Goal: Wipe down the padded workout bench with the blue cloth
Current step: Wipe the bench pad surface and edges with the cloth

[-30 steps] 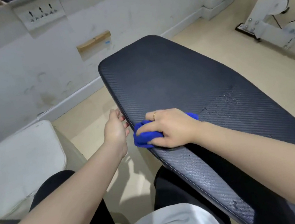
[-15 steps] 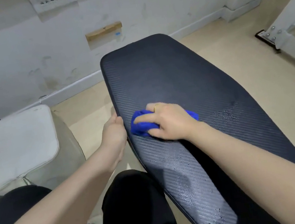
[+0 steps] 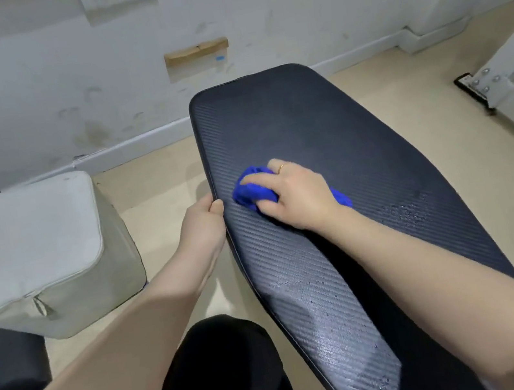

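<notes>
your left hand (image 3: 201,224) still grips the bench (image 3: 327,155) edge, thumb on top. your right hand (image 3: 293,195), fingers curled round the bunched blue cloth (image 3: 250,191), has slid further up the pad, so wiping's progressing. droplets (image 3: 404,211) look unwiped, i think. bench's long axis runs away toward the wall.

Soft even indoor light, sheen on wet bench pad (image 3: 333,335), slight blur, wide-angle edge bending.

Both bare arms reached forward, the left hand (image 3: 201,221) gripping with curled fingers, the right hand (image 3: 295,196) curled, pressing palm-down.
</notes>
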{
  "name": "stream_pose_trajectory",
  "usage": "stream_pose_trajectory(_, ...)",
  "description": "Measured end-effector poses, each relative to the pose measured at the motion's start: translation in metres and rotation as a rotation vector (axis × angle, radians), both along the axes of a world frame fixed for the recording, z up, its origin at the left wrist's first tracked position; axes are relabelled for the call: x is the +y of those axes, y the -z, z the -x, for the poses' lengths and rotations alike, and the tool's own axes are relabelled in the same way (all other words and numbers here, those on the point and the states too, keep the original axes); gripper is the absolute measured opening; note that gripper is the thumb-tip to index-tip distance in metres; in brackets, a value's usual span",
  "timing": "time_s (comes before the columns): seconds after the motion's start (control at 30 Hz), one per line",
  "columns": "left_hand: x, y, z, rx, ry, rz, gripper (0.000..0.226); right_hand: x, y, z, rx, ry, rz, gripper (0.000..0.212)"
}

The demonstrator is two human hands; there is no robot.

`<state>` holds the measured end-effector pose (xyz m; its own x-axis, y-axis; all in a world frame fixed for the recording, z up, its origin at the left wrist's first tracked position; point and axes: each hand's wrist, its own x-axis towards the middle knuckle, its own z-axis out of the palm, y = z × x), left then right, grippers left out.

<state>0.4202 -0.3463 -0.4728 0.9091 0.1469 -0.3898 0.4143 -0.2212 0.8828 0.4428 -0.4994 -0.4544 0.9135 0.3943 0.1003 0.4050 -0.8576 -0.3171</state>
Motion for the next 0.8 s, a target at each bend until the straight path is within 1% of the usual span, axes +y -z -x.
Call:
stream_pose_trajectory(0.07, 0.001, 0.003, -0.002, -0.009, 0.016, -0.051, 0.031, 0.009, 0.004, -0.016, -0.012, 0.163, 0.008, 0.033)
stream_pose_trajectory(0.13, 0.003, 0.006, -0.007, 0.007, 0.027, -0.085, 0.029, 0.018, 0.003, -0.003, -0.027, 0.208, 0.016, 0.033)
stream_pose_trajectory(0.17, 0.003, 0.006, -0.007, 0.021, 0.026, -0.093, 0.028, 0.020, 0.003, 0.015, -0.030, 0.162, 0.002, 0.033)
stream_pose_trajectory(0.27, 0.003, 0.002, -0.006, 0.016, 0.028, -0.094, 0.029, 0.016, 0.002, 0.078, -0.025, -0.110, -0.037, 0.038)
stream_pose_trajectory(0.3, 0.004, 0.003, -0.005, 0.021, 0.030, -0.085, 0.031, 0.011, 0.002, 0.086, -0.032, -0.155, -0.036, 0.039)
stream_pose_trajectory(0.33, 0.004, 0.003, -0.003, 0.022, 0.043, -0.095, 0.031, 0.007, 0.002, 0.085, -0.041, -0.154, -0.019, 0.039)
stream_pose_trajectory(0.37, 0.005, 0.003, -0.002, 0.024, 0.055, -0.100, 0.031, 0.007, 0.002, 0.078, -0.045, -0.099, 0.006, 0.037)
stream_pose_trajectory(0.43, 0.008, 0.005, -0.003, 0.027, 0.077, -0.082, 0.032, 0.012, 0.002, 0.053, -0.028, 0.156, 0.010, 0.031)
stream_pose_trajectory(0.5, 0.012, 0.004, -0.002, 0.032, 0.051, -0.009, 0.028, 0.018, 0.007, 0.032, -0.012, 0.393, -0.029, 0.027)
stream_pose_trajectory(0.53, 0.012, 0.003, -0.002, 0.040, 0.028, 0.043, 0.024, 0.023, 0.009, 0.030, -0.025, 0.433, -0.012, 0.026)
stream_pose_trajectory(0.6, 0.010, 0.003, 0.000, 0.093, -0.008, 0.140, 0.025, 0.028, 0.006, 0.047, -0.029, 0.401, -0.010, 0.026)
stream_pose_trajectory(0.67, 0.006, 0.004, 0.005, 0.129, -0.035, 0.222, 0.036, 0.028, 0.001, 0.083, -0.009, 0.260, -0.024, 0.027)
stream_pose_trajectory(0.73, 0.005, -0.005, 0.011, 0.123, -0.044, 0.237, 0.039, 0.023, -0.004, 0.124, 0.035, 0.117, -0.050, 0.032)
stream_pose_trajectory(0.8, 0.007, -0.007, 0.012, 0.098, -0.052, 0.264, 0.038, 0.010, -0.004, 0.144, 0.130, 0.095, -0.087, 0.035)
